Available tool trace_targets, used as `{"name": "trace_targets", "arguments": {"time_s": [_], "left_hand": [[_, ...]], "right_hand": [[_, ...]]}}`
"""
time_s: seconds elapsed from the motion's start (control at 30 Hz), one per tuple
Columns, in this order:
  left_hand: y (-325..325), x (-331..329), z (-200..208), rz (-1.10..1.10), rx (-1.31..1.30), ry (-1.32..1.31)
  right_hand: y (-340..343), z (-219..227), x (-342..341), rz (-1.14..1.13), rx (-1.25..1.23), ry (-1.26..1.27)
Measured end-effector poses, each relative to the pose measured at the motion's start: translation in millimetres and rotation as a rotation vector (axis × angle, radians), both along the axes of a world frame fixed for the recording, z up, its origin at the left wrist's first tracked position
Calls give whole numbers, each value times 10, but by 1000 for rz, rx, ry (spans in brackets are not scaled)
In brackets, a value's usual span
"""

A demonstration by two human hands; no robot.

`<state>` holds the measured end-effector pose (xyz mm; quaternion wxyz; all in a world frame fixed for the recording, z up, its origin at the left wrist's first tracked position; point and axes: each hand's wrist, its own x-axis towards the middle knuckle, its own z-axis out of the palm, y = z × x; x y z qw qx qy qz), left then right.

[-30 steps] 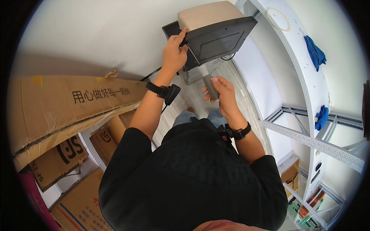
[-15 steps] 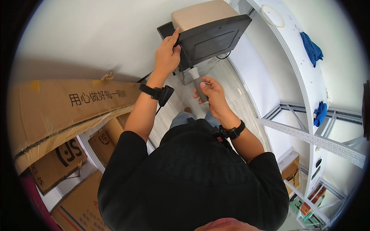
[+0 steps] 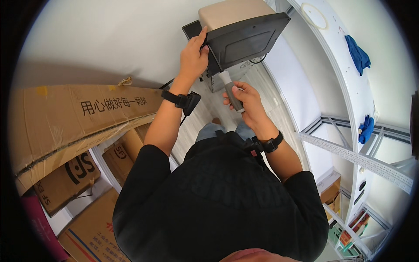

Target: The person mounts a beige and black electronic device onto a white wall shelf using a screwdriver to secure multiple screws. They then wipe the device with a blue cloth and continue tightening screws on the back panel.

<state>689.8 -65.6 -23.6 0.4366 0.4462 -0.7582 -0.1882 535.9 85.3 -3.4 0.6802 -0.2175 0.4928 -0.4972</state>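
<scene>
A screwdriver [image 3: 235,97] with a grey handle and a pale collar is gripped in my right hand [image 3: 249,101]. Its thin shaft slants up and left along the edge of a black panel [image 3: 244,41], toward my left hand [image 3: 193,56]. That panel is tilted, with a tan padded block [image 3: 233,15] against its far side. My left index finger stretches along the panel's left edge while the thumb lies below it, so the hand holds that edge. The screwdriver's tip is hard to make out near the left thumb.
A long cardboard box [image 3: 65,118] stands at the left, with more cartons [image 3: 70,183] below it. White metal shelving [image 3: 349,153] runs down the right side, with blue cloths [image 3: 358,54] hanging on it. A black cable [image 3: 257,60] loops under the panel.
The view has shifted slightly, moving everything a little to the right. The screwdriver's handle is a bit lower, and more of its shaft shows. Both hands keep their holds.
</scene>
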Motion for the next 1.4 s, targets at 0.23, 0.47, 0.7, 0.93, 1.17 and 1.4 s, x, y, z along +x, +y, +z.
{"name": "trace_targets", "arguments": {"time_s": [0.23,0.47,0.7,0.93,1.17,1.4], "left_hand": [[-56,8,-69,-23,-93,21],[-72,-21,-73,23,-129,23],[-117,-19,-117,25,-153,47],[-126,-41,-120,28,-162,68],[-150,-80,-86,46,-119,101],[-193,-105,-98,31,-137,155]], "right_hand": [[-33,82,-115,8,27,-22],[-68,220,-101,10,-7,-61],[-57,193,-239,59,-40,-78],[-41,159,-260,53,-57,-93],[-31,105,-270,57,-55,-103],[1,90,-289,43,-50,-102]]}}
